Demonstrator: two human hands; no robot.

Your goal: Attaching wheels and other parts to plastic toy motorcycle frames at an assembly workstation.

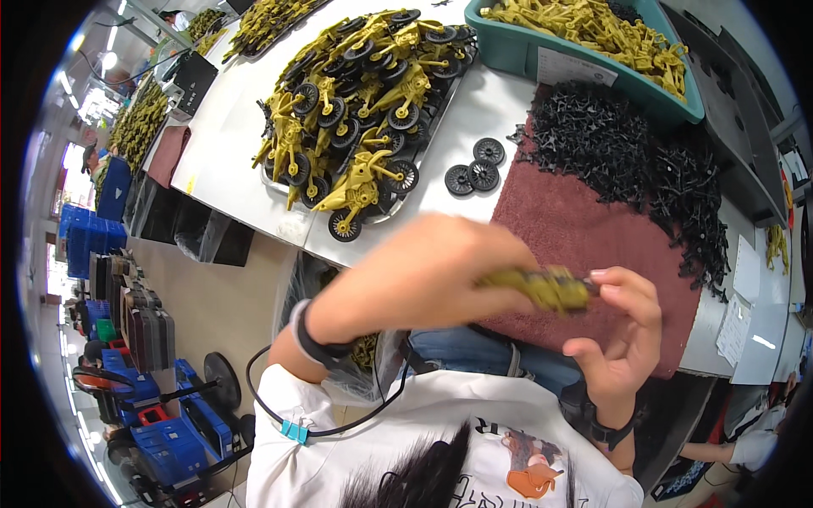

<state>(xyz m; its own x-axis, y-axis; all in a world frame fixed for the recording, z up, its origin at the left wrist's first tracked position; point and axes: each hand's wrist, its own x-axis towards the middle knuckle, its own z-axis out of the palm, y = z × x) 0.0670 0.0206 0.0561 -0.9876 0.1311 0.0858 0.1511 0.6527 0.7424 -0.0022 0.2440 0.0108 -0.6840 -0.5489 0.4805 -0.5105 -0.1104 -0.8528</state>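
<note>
My left hand (440,267) is closed around a yellow plastic toy part (555,289), blurred by motion, with dark bits along it. It is above the reddish-brown cloth (567,233). Close to the part's right end is my right hand (622,334), its thumb apart from the curved fingers. The fingertips there meet a small dark end of the part; whether they grip it is unclear. On the cloth's far side lies a heap of small black plastic pieces (593,135). Three black spoked wheels (483,175) rest on the white table left of the cloth.
A tray piled with yellow toy motorbike bodies with black wheels (360,110) occupies the table's left. Behind the black heap stands a green bin (508,52) of yellow parts. Blue crates (174,449) are on the floor at left. A black cable (254,372) loops beside my left arm.
</note>
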